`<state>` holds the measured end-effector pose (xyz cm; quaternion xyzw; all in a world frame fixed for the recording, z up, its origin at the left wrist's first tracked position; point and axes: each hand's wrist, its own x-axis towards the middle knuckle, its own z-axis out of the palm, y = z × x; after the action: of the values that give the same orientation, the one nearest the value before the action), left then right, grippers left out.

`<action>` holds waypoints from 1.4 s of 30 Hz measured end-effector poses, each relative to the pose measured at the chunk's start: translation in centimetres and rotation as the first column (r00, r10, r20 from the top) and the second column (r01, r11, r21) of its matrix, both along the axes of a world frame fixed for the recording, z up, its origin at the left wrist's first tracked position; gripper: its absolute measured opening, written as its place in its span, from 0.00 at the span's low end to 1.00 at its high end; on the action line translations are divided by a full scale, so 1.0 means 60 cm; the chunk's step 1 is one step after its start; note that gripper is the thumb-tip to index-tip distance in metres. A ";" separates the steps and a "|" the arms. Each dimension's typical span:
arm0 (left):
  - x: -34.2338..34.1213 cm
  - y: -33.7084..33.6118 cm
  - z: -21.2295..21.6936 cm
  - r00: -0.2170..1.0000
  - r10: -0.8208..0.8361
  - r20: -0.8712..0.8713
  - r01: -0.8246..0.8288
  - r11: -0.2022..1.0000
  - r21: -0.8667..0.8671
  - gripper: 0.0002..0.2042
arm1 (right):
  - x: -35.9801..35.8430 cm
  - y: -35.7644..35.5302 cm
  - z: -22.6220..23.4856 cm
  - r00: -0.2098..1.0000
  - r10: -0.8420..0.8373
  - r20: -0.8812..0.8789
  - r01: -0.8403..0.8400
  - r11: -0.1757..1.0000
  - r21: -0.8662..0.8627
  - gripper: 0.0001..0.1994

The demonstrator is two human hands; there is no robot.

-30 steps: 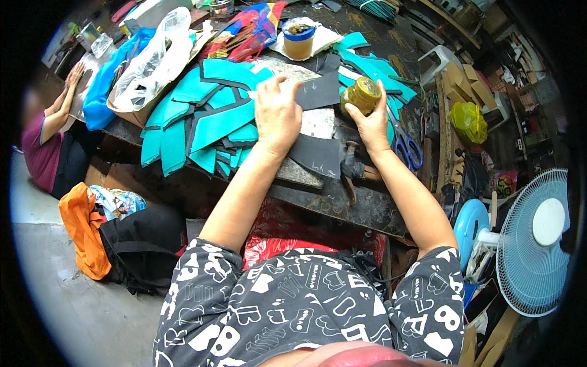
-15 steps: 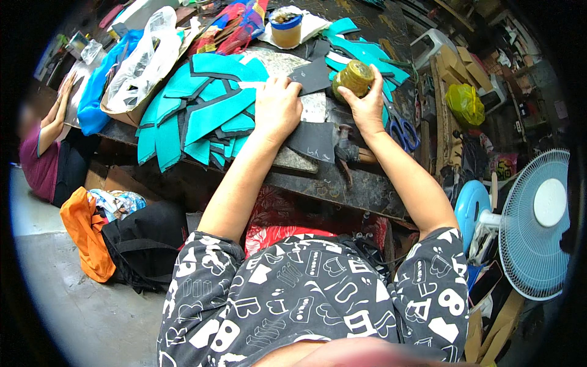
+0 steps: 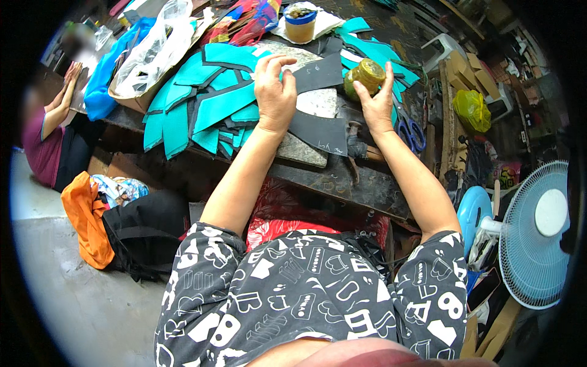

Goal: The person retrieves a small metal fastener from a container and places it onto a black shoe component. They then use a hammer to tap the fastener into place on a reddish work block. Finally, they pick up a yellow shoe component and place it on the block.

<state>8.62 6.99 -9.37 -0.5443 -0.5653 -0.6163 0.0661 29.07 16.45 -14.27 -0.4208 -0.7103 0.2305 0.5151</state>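
Leftmost, a seated person (image 3: 46,137) in a maroon top is seen at the edge of the bench, with an orange bag (image 3: 85,217) and a black bag (image 3: 143,235) lying on the floor just beside. Next, a blue cloth (image 3: 104,85) and a clear plastic bag (image 3: 153,49) are piled on the far left of the worktable (image 3: 367,189), and a fan of teal cut pieces (image 3: 202,104) is spread beside them, some overlapping. The left hand (image 3: 275,92) is laid palm down, fingers (image 3: 269,64) held together and slightly curled, on a dark grey sheet piece (image 3: 318,73) that is draped over a pale stone slab (image 3: 309,153); a second dark piece (image 3: 321,131) lies just below the hand on the same slab. A small pot with a blue rim (image 3: 301,23) stands on white paper at the far edge. The right hand (image 3: 376,104) is closed around a yellowish round jar (image 3: 365,76), thumb on one side and fingers on the other, the jar being held tilted just above the table to the right of the dark sheet. More teal pieces (image 3: 367,46) lie behind it. Scissors with blue handles (image 3: 409,131) rest near the right wrist. Farther right, a yellow plastic bag (image 3: 472,110) is seen among cardboard, and a pale blue standing fan (image 3: 535,238) stands at the lower right.
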 end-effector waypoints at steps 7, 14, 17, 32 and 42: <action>0.025 -0.024 0.032 0.970 -0.170 -0.175 0.155 0.983 -0.099 0.10 | 0.002 0.000 0.001 1.000 0.028 -0.010 -0.028 1.000 0.012 0.40; 0.015 -0.071 0.078 0.782 -0.419 -0.462 0.249 0.889 -0.385 0.09 | 0.007 0.000 0.003 0.994 0.088 -0.064 -0.090 0.996 -0.022 0.39; -0.015 -0.079 0.104 0.751 -0.475 -0.458 0.253 0.848 -0.465 0.09 | 0.007 -0.002 0.002 0.993 0.090 -0.078 -0.093 0.995 -0.036 0.40; -0.303 0.211 0.152 0.698 -0.016 -0.716 -0.453 0.765 -0.459 0.16 | 0.011 -0.006 -0.001 0.987 0.118 -0.111 -0.132 0.984 -0.123 0.38; -0.509 0.432 0.059 0.805 0.301 -0.511 -0.571 0.627 -0.530 0.27 | 0.014 -0.010 0.004 0.987 0.102 -0.124 -0.122 0.978 -0.170 0.42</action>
<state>-21.94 32.91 -5.82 -0.4812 -0.8384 -0.2231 0.1258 29.88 15.82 -14.05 -0.4103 -0.6789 0.3450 0.5017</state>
